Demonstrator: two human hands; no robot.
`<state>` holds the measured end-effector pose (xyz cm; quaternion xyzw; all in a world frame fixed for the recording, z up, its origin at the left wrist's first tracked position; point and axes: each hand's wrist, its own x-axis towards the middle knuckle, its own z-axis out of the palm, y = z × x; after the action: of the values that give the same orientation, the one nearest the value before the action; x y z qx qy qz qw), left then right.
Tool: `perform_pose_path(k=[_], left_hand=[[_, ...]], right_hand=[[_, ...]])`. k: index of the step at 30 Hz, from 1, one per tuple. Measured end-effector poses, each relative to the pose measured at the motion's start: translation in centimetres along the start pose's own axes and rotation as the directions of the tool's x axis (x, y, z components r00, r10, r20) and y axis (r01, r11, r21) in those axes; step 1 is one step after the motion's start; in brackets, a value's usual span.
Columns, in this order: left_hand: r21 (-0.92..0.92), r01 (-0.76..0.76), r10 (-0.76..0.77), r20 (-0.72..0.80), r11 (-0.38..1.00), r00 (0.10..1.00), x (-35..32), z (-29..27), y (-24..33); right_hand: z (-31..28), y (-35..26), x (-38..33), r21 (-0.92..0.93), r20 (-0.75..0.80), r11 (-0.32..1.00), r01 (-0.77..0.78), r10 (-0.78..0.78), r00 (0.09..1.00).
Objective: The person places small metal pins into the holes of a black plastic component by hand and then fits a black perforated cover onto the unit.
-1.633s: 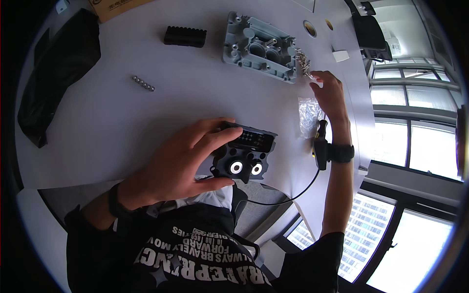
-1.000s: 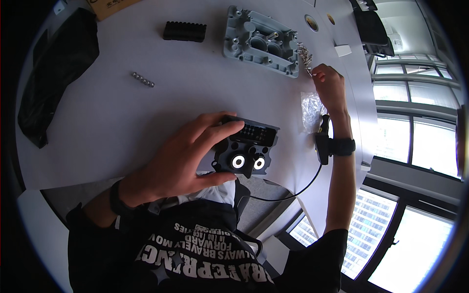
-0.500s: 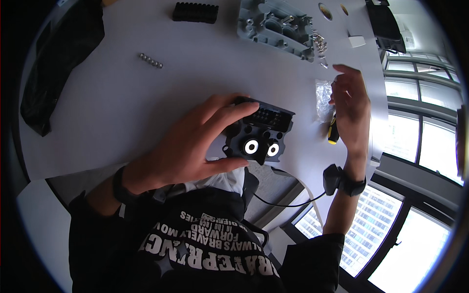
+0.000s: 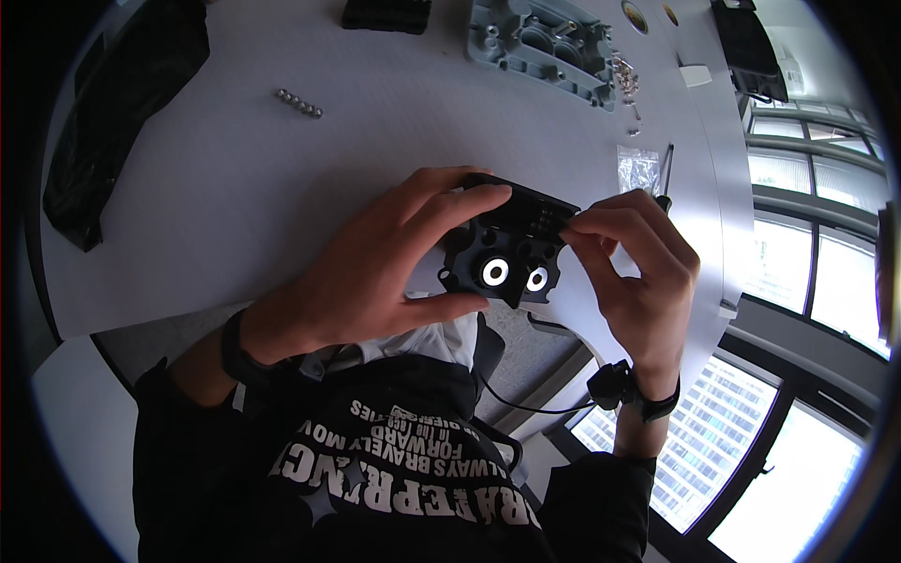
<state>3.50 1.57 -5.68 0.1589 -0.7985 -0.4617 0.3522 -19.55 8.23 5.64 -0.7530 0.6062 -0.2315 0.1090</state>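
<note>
My left hand (image 4: 361, 263) grips a black moulded housing (image 4: 518, 246) with two bright white rings on its face, fingers over the top edge and thumb along the lower edge. The housing is held tilted in front of my torso, by the table's near edge. At its upper right corner my right hand (image 4: 648, 267) has thumb and forefinger pinched together, close against the slotted recess. Whatever sits between those fingertips is too small or hidden to make out.
On the white table (image 4: 225, 197) lie a grey metal casing (image 4: 502, 58), loose screws (image 4: 627, 83), a clear plastic bag (image 4: 638, 169), a screwdriver (image 4: 668, 174), a row of small metal pieces (image 4: 298, 103), a black ribbed block (image 4: 387, 15) and a black bag (image 4: 122, 122). A cable hangs near my right wrist.
My right hand has come down and left from beside the plastic bag to the housing's upper right corner, fingers now pinched. My left hand keeps its hold; the view has shifted slightly.
</note>
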Motion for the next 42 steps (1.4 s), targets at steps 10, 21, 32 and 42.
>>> perform_pose_path(k=[10, 21, 32, 42], left_hand=[[-0.018, 0.049, -0.048, 0.035, 0.999, 0.998, 0.1, -0.2, 0.4], [0.013, 0.026, -0.027, 0.036, 1.000, 0.999, 0.2, -0.2, 0.3], [0.054, 0.000, -0.001, 0.016, 0.999, 1.000, 0.1, -0.4, 0.6], [0.095, -0.001, -0.003, 0.045, 0.995, 0.999, 1.3, -1.1, 0.8]], right_hand=[[1.2, 0.8, 0.4, -0.088, -0.089, 0.993, 0.074, -0.082, 0.993], [0.3, 0.9, 0.4, -0.151, -0.052, 0.984, 0.091, -0.100, 0.994], [-3.1, 14.5, 1.3, -0.283, -0.126, 0.897, -0.340, 0.317, 0.940], [-1.4, 17.1, 3.4, -0.373, -0.138, 0.853, -0.366, 0.340, 0.930]])
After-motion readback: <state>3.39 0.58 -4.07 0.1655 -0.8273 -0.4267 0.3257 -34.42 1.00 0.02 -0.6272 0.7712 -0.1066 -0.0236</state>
